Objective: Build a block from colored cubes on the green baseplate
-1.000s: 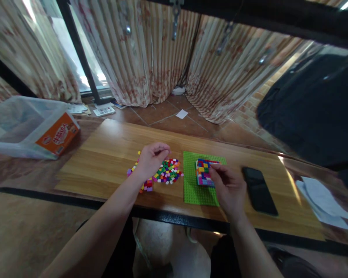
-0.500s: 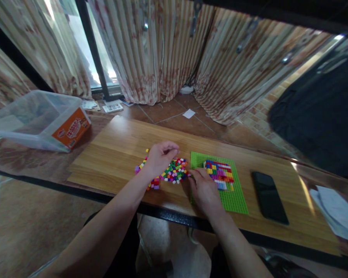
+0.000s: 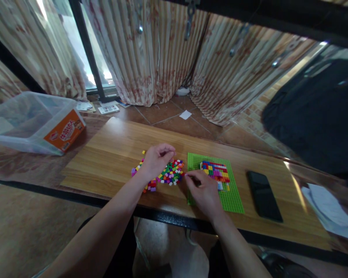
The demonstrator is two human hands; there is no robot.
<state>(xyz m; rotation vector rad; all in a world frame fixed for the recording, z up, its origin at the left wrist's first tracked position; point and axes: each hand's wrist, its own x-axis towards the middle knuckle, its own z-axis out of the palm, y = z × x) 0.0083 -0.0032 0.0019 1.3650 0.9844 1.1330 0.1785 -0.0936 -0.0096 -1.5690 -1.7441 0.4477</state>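
Note:
A pile of small coloured bricks [image 3: 169, 173] lies on the wooden board [image 3: 110, 154]. My left hand [image 3: 155, 160] rests on the pile's left part, fingers curled and pinched over the bricks. To the right lies a green baseplate [image 3: 234, 199] with a flat patch of coloured bricks [image 3: 216, 172] built on it. My right hand [image 3: 203, 191] sits over the baseplate's left edge, its fingertips pinched together at the edge of the pile. What either hand grips is too small to see.
A black phone [image 3: 263, 197] lies right of the baseplate. White papers [image 3: 327, 210] sit at the far right. A clear plastic tub with an orange label [image 3: 34, 123] stands at the left. Curtains and a tiled floor lie beyond the table.
The brick block held up on edge by my right hand a second ago now lies flat on the baseplate. My right hand moved left to the pile. My left hand stayed put.

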